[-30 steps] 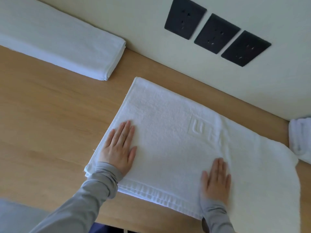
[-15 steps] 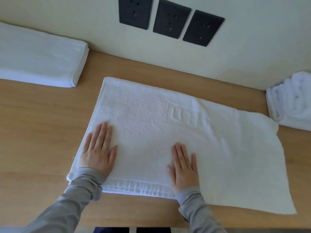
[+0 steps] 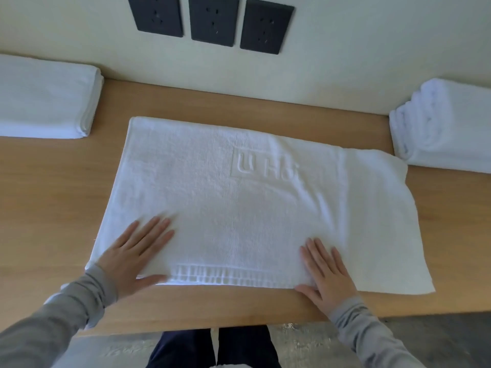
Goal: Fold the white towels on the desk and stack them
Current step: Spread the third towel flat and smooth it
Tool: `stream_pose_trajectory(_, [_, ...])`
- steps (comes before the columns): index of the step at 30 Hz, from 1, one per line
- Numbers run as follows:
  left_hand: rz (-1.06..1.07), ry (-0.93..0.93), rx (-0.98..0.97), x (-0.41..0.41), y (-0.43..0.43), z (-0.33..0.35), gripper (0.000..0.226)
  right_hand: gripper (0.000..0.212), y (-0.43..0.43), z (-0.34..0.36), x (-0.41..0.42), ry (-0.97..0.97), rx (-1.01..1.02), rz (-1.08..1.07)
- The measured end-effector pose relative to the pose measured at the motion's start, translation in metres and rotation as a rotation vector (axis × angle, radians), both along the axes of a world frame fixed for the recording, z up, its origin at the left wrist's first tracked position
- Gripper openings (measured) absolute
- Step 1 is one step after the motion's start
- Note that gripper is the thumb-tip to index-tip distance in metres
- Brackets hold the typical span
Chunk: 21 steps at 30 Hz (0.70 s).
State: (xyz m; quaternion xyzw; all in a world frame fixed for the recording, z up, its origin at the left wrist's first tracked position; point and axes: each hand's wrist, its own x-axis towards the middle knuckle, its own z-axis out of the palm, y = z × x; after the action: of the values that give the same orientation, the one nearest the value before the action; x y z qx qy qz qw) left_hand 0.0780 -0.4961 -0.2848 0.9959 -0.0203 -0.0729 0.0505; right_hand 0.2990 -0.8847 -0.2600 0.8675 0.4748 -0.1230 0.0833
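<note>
Mid-task. One towel (image 3: 252, 203) lies centre of the table (image 3: 53, 195). It looks folded once, with layers misaligned at right, so more folds and stacking remain. Left hand (image 3: 135, 253) and right hand (image 3: 326, 269) are flat, fingers straight, pressing its near edge and gripping nothing. The stack (image 3: 45, 102) upper left looks done. The pile (image 3: 446, 126) at right edge: can't tell.

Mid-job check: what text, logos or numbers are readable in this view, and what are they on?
"U Ho": embossed in a boxed logo on the spread towel; later letters lost in a crease.
Sockets: no readable marks.
Left stack, right pile: no text shows.
</note>
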Motion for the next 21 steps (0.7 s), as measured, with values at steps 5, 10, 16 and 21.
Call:
stream_pose_trajectory(5, [-0.086, 0.007, 0.029, -0.01, 0.009, 0.004, 0.076, 0.051, 0.012, -0.005, -0.002, -0.08, 0.104, 0.179])
stream_pose_trajectory(10, [-0.146, -0.053, 0.055, -0.011, 0.013, 0.005, 0.07, 0.05, 0.013, -0.005, -0.004, -0.165, 0.175, 0.217])
stream_pose_trajectory(16, [-0.161, -0.07, 0.1, -0.015, 0.012, 0.005, 0.077, 0.038, 0.021, -0.01, -0.021, -0.287, 0.285, 0.234])
stream_pose_trajectory(21, [-0.159, -0.119, 0.107, -0.015, 0.011, 0.008, 0.07, 0.033, 0.039, -0.014, -0.036, -0.356, 0.357, 0.328])
